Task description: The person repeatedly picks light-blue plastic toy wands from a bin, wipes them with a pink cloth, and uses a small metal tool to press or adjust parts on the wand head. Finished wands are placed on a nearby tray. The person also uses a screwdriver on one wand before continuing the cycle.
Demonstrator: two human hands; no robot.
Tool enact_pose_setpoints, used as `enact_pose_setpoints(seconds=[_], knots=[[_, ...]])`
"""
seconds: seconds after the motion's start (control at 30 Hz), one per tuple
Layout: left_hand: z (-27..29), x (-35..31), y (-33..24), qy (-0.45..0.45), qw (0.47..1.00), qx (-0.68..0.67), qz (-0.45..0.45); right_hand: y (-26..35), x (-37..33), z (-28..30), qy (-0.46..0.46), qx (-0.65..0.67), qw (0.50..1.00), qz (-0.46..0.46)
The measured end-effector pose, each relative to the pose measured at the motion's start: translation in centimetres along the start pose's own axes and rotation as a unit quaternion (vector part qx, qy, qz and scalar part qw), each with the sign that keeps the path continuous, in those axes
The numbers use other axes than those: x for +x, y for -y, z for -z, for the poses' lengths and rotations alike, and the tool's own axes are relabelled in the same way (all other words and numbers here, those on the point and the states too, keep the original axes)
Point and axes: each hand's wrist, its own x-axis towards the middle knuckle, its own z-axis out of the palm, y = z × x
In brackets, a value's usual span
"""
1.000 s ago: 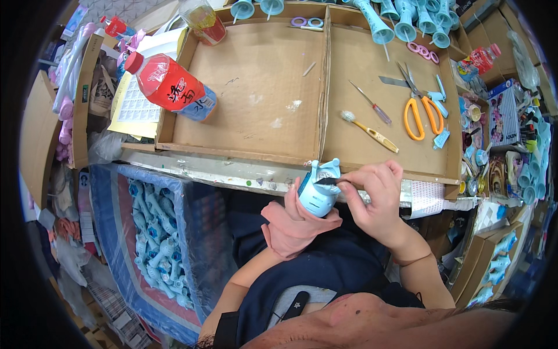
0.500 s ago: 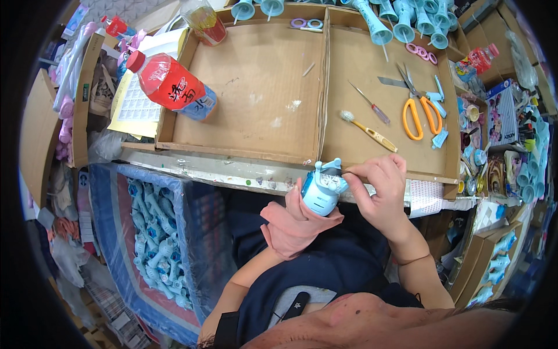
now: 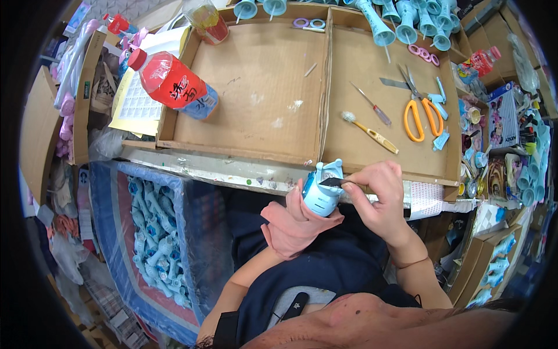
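Note:
My left hand [image 3: 295,210], with a pink cloth [image 3: 285,235] around its palm, grips a light blue plastic toy part [image 3: 323,196] at the front edge of the bench. The part is rounded, with an open, pronged top. Pinched between the thumb and fingers of my right hand [image 3: 379,195] is a small dark blade [image 3: 332,182] with a pointed tip. It lies against the upper side of the blue part, near the rim; whether it cuts into the plastic I cannot tell.
Cardboard trays [image 3: 244,152] hold orange-handled scissors [image 3: 415,119], a toothbrush [image 3: 371,134], a screwdriver [image 3: 381,113] and a red-capped bottle [image 3: 177,87]. Blue trumpet-shaped parts [image 3: 381,32] stand at the back. A plastic-lined box [image 3: 181,232] at left contains several blue parts.
The blade has shifted down along the blue part's rim, and more of its flat side shows. My right hand has dropped slightly. My left hand keeps its hold.

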Motion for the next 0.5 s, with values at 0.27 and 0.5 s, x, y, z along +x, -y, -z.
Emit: enact_pose_setpoints(seconds=[0.27, 0.5], knots=[[-0.6, -0.8, -0.1, -0.025, 0.999, -0.029, 0.016, 1.0, 0.1, 0.9, -0.020, -0.097, 0.993, 0.066], [-0.5, -1.4, -0.4, 0.007, 1.000, -0.009, 0.020, 0.7, -0.1, 1.2, -0.021, -0.136, 0.981, 0.134]])
